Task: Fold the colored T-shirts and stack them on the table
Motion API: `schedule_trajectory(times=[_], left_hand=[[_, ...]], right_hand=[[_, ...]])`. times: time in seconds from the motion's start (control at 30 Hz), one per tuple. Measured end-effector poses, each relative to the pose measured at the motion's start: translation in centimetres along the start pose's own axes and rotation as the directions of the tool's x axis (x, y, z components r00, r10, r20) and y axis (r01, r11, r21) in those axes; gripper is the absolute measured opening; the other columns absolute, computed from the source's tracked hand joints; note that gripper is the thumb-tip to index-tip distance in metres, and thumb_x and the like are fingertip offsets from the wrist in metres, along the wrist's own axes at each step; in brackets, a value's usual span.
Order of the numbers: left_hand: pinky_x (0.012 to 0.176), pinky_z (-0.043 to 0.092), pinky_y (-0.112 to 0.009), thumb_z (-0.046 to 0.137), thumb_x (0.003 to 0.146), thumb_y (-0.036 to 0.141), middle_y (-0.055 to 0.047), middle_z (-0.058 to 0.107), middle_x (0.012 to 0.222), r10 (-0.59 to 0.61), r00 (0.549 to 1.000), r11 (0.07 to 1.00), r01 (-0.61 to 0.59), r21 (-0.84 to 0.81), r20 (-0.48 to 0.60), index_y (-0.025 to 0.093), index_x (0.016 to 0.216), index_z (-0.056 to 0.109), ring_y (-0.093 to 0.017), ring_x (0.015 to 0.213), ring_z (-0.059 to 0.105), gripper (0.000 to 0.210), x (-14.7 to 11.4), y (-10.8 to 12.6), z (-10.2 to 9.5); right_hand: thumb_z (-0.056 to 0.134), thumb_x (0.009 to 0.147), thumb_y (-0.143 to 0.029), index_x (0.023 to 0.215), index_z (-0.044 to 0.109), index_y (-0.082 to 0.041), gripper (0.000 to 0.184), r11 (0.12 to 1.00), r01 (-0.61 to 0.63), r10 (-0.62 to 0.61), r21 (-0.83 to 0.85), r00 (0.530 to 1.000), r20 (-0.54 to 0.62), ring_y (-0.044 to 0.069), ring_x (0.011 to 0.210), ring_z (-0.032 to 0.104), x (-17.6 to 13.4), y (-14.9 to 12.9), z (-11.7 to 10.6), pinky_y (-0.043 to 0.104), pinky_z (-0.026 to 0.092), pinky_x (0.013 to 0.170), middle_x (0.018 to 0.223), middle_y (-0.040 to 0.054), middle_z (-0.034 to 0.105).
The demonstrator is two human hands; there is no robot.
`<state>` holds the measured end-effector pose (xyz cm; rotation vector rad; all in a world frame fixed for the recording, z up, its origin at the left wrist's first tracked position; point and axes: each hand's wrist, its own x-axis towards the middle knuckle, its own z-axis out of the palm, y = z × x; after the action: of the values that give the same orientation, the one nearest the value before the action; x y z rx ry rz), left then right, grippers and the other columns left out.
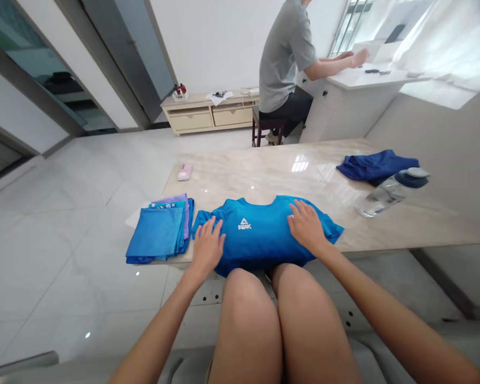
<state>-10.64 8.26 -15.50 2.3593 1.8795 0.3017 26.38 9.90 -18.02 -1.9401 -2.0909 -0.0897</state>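
Note:
A blue T-shirt with a white PEAK logo lies spread on the table in front of my knees, its lower part hanging over the near edge. My left hand rests on the shirt's left sleeve side, fingers spread. On the right side of the chest my right hand lies with its fingers apart. Neither hand grips the fabric. Just left of the shirt sits a stack of folded clothes, blue on top with purple and darker blue layers showing at its right side.
On the marble-patterned table are a small pink packet, a crumpled dark blue cloth and a clear water bottle. Beyond, a person sits on a stool at a white desk. A low drawer cabinet stands by the wall.

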Motion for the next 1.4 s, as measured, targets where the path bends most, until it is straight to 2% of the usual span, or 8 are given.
schedule_trajectory(times=[0.13,0.3,0.53,0.8,1.0,1.13,1.3,1.4], left_hand=[[0.144,0.031,-0.064,0.036,0.117,0.043,-0.018,0.041,0.187,-0.008,0.997,0.999,0.012,-0.042,0.082,0.016,0.175,0.054,-0.038,0.175,0.039,0.066,-0.8,1.5,5.5],[0.145,0.023,-0.069,0.037,0.117,0.048,-0.016,0.037,0.189,-0.076,0.996,0.997,0.076,-0.011,0.050,0.021,0.180,0.048,-0.041,0.178,0.032,0.069,2.2,0.9,6.7],[0.145,0.015,-0.071,0.036,0.118,0.049,-0.015,0.029,0.193,-0.106,0.993,0.994,0.107,-0.020,0.058,0.020,0.183,0.043,-0.042,0.181,0.023,0.072,8.8,0.2,7.5],[0.146,0.012,-0.071,0.040,0.116,0.048,-0.010,0.038,0.190,-0.126,0.992,0.988,0.128,-0.090,0.028,0.029,0.181,0.046,-0.037,0.181,0.023,0.068,18.3,-2.1,9.1],[0.144,0.008,-0.074,0.043,0.115,0.046,-0.012,0.039,0.190,-0.122,0.993,0.984,0.121,-0.129,-0.003,0.028,0.180,0.047,-0.039,0.181,0.022,0.067,24.5,-4.4,10.4],[0.145,0.004,-0.072,0.046,0.114,0.046,-0.011,0.038,0.190,-0.096,0.995,0.980,0.094,-0.173,0.000,0.028,0.179,0.046,-0.037,0.181,0.021,0.068,29.2,-6.3,11.3],[0.144,-0.001,-0.072,0.044,0.114,0.045,-0.011,0.033,0.192,-0.101,0.994,0.981,0.107,-0.164,0.047,0.027,0.182,0.041,-0.037,0.182,0.018,0.070,32.4,-6.4,10.9],[0.144,-0.005,-0.073,0.044,0.114,0.040,-0.019,0.024,0.194,-0.097,0.994,0.990,0.102,-0.096,0.055,0.014,0.185,0.032,-0.040,0.182,0.016,0.077,29.1,-3.6,8.7]], right_hand=[[0.036,0.114,-0.045,0.178,0.052,-0.021,0.071,0.989,-0.148,0.145,0.033,0.987,0.071,0.048,0.169,0.044,-3.9,-0.6,5.1,0.075,0.037,0.135,0.180,0.0185,0.052],[0.037,0.115,-0.049,0.183,0.044,-0.023,0.073,0.986,-0.164,0.163,0.006,0.982,0.096,0.044,0.174,0.037,-1.8,2.1,6.1,0.074,0.030,0.139,0.186,0.0166,0.043],[0.026,0.119,-0.058,0.183,0.042,-0.013,0.079,0.983,-0.181,0.180,-0.007,0.967,0.179,0.042,0.179,0.025,5.9,4.8,7.8,0.072,0.019,0.143,0.191,0.0199,0.029],[0.032,0.116,-0.065,0.184,0.041,-0.021,0.081,0.988,-0.133,0.119,0.077,0.980,0.162,0.042,0.179,0.025,17.0,8.8,12.4,0.077,0.018,0.141,0.191,0.0162,0.034],[0.041,0.115,-0.066,0.186,0.034,-0.021,0.085,0.992,-0.082,0.060,0.093,0.974,0.220,0.046,0.179,0.019,25.2,12.3,15.2,0.081,0.013,0.140,0.194,0.0166,0.025],[0.037,0.120,-0.060,0.181,0.041,-0.013,0.077,0.985,0.003,-0.025,0.175,0.993,0.119,0.043,0.179,0.020,28.9,14.2,16.9,0.078,0.012,0.139,0.192,0.0204,0.028],[0.037,0.122,-0.049,0.174,0.044,0.000,0.073,0.996,0.011,-0.024,0.091,0.989,0.143,0.043,0.178,0.019,29.6,12.6,16.2,0.081,0.003,0.136,0.188,0.0285,0.034],[0.052,0.115,-0.045,0.172,0.054,-0.008,0.068,0.988,0.141,-0.150,0.064,0.976,0.161,0.043,0.179,0.023,25.4,8.2,12.4,0.074,0.005,0.142,0.187,0.0228,0.040]])
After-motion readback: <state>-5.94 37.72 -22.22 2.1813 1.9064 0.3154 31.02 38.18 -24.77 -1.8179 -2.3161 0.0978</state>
